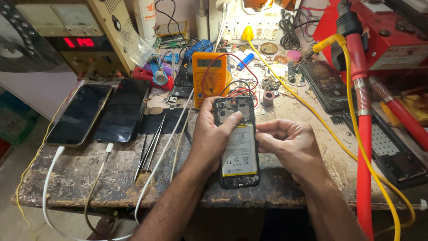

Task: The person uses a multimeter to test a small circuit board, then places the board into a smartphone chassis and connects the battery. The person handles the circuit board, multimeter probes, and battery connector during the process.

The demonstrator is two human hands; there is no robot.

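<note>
Opened phone (236,143), back off, battery showing, flat at bench (80,178) front edge. Left hand (211,136) fingers curled round its upper left side, thumb on board. Right hand (290,143) loosely curled, fingertips at right edge; pinch unclear. Step: probing internals, likely. Next calls for steadying phone, fine fingertip work. Tweezers (149,149) nearby, untouched.

Two dark phones (99,114) lie at the left of the worn counter (89,178), tweezers (149,149) beside them. A yellow multimeter (209,73) sits upper centre; a red hose (363,134) runs down the right.
</note>
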